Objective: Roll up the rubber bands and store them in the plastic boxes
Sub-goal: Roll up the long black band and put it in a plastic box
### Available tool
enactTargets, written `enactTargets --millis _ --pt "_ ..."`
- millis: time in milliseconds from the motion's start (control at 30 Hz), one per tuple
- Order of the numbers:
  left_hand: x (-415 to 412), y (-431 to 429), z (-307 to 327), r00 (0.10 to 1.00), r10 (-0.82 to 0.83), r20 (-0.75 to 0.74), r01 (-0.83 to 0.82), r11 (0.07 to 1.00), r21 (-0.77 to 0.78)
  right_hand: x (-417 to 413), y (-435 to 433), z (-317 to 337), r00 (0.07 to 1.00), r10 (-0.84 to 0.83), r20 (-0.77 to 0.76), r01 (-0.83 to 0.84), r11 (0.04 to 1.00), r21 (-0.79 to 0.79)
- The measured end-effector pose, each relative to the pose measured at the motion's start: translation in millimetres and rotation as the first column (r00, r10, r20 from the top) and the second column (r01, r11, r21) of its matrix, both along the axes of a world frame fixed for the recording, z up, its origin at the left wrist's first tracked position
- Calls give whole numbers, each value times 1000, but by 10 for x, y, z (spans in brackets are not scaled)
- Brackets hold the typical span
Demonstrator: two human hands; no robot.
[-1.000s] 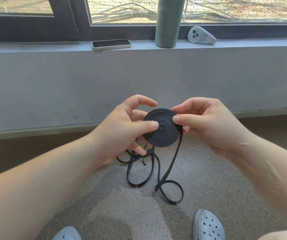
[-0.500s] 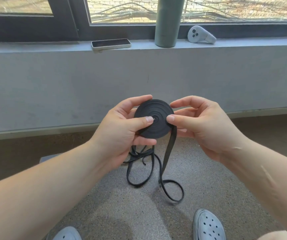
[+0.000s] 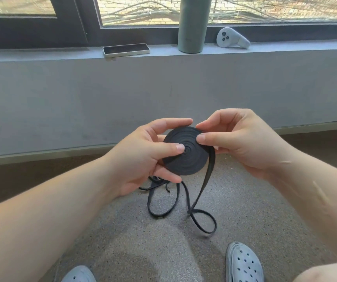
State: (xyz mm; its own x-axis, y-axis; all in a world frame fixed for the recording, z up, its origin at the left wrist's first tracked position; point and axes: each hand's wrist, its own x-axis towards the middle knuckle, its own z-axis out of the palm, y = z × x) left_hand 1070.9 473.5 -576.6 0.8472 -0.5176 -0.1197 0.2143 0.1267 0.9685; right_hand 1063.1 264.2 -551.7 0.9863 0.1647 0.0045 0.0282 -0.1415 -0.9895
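You've got no legible txt here; faint mark on the green bottle (image 3: 194, 23) is too small & blurry to read.

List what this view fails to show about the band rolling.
- Plastic boxes: none in the head view, so where they stand is unknown.
- Back of the coil: hidden by the coil itself and by fingers of the left hand and right hand, which both pinch it.
- Loose tail: its far end tangles behind the left hand.
- Bottle: top cut off by the upper edge.
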Motion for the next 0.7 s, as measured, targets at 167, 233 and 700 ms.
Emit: enactTargets --millis 167,233,700 --pt "-16 -52 -62 998 65 22 -64 997 -36 19 25 -34 997 -70 11 70 998 2" --pt "-20 -59 -70 995 101 25 -100 994 -48 31 2 -33 997 -80 -11 80 997 14" --pt "-27 -59 -45 985 169 17 -166 980 -110 29 -171 160 999 36 -13 -37 996 -85"
